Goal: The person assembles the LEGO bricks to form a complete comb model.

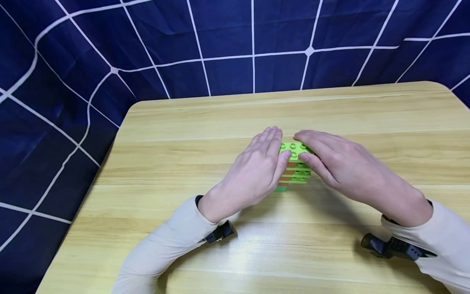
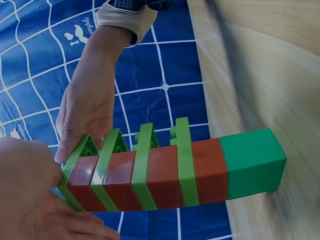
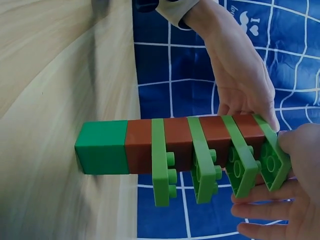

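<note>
A tall stack stands upright on the table, with a green block (image 2: 255, 165) at its base. Above it, reddish-brown blocks (image 2: 210, 162) alternate with several lime-green studded plates (image 3: 160, 160) that jut out to one side. One lime-green studded plate (image 1: 293, 155) tops the stack. My left hand (image 1: 251, 173) lies along the top plate's left side, fingers straight, thumb at its near edge. Around the right end is my right hand (image 1: 343, 165), its fingers extended past the plate and its thumb near the front corner. Hands partly hide the stack's upper sides.
The wooden table (image 1: 165, 163) stretches around the stack. Behind it and on the left hangs a dark blue cloth (image 1: 227, 41) with white grid lines. A wrist camera (image 1: 220, 232) sits under the left sleeve, another camera (image 1: 389, 247) under the right.
</note>
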`<state>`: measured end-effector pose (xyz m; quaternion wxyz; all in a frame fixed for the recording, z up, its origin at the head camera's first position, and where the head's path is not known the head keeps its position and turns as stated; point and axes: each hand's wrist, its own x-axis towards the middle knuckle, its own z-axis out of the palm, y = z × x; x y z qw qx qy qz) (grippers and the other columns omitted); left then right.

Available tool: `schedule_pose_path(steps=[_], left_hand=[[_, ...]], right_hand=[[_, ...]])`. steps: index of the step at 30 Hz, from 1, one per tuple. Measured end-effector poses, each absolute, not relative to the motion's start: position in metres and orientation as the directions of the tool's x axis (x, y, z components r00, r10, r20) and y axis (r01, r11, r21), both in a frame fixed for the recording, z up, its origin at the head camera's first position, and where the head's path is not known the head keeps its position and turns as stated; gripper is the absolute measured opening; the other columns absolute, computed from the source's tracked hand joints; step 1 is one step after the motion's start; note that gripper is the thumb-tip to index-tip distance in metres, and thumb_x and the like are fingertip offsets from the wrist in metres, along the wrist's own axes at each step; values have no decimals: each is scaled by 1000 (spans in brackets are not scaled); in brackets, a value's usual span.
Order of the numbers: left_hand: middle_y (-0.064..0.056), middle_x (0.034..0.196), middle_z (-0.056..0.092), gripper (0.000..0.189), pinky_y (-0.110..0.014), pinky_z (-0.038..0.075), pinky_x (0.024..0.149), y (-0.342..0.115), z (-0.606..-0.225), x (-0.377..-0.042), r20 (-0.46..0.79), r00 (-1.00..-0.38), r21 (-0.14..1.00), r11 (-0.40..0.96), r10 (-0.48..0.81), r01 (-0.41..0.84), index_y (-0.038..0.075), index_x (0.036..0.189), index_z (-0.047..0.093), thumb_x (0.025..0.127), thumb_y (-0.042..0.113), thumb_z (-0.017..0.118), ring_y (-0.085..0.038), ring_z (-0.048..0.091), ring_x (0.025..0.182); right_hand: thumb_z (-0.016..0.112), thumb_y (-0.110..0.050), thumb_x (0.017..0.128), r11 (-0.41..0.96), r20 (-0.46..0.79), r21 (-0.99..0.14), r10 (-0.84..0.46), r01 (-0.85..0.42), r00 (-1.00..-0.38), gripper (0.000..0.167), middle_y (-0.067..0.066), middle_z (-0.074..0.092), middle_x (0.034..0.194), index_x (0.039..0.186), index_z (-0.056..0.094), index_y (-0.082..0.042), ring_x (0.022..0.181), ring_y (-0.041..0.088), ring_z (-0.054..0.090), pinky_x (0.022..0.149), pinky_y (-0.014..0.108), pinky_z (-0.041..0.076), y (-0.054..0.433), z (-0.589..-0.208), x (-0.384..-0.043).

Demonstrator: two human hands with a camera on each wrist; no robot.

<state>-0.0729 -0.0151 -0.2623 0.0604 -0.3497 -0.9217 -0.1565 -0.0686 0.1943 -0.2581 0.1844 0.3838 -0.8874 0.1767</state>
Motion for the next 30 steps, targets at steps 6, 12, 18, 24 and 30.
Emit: schedule_pose_path(steps=[6, 12, 18, 24, 30], left_hand=[[-22, 146, 41, 55, -32, 18, 119, -17, -264, -71, 212, -751, 269, 701, 626, 660, -8, 141, 38, 107, 32, 22, -29, 33, 140], [-21, 145, 44, 55, -32, 21, 118, -16, -263, -74, 225, -747, 261, 700, 626, 665, -7, 139, 41, 107, 33, 22, -28, 36, 139], [-21, 138, 52, 54, -34, 36, 111, -15, -262, -86, 231, -752, 327, 679, 617, 657, -7, 137, 45, 107, 33, 24, -29, 47, 131], [-6, 81, 62, 49, -28, 55, 81, -15, -263, -105, 203, -771, 487, 621, 603, 614, -5, 132, 46, 108, 31, 24, -17, 64, 81], [-1, 66, 47, 44, -24, 49, 63, -11, -266, -118, 216, -777, 561, 576, 592, 595, -2, 124, 50, 108, 30, 23, -14, 53, 61]], right_hand=[[40, -37, 104, 629, 482, -187, -611, -755, -628, 48, 18, 62, 124, 130, 55, 1, 112, 37, 59, 92, 57, 48, 196, -261, -67], [39, -41, 104, 622, 485, -189, -614, -760, -623, 54, 17, 56, 134, 139, 48, -2, 120, 37, 54, 96, 55, 45, 198, -262, -66], [41, -56, 98, 639, 484, -172, -608, -750, -629, 72, 17, 43, 146, 148, 36, -5, 128, 37, 46, 104, 51, 41, 201, -265, -64], [40, -62, 95, 595, 561, -89, -633, -798, -534, 81, 22, 38, 148, 146, 35, 1, 130, 39, 43, 115, 36, 30, 200, -274, -70], [73, -52, 80, 589, 551, -54, -656, -806, -516, 98, 25, 30, 151, 148, 28, 2, 136, 41, 33, 119, 37, 20, 201, -284, -75]])
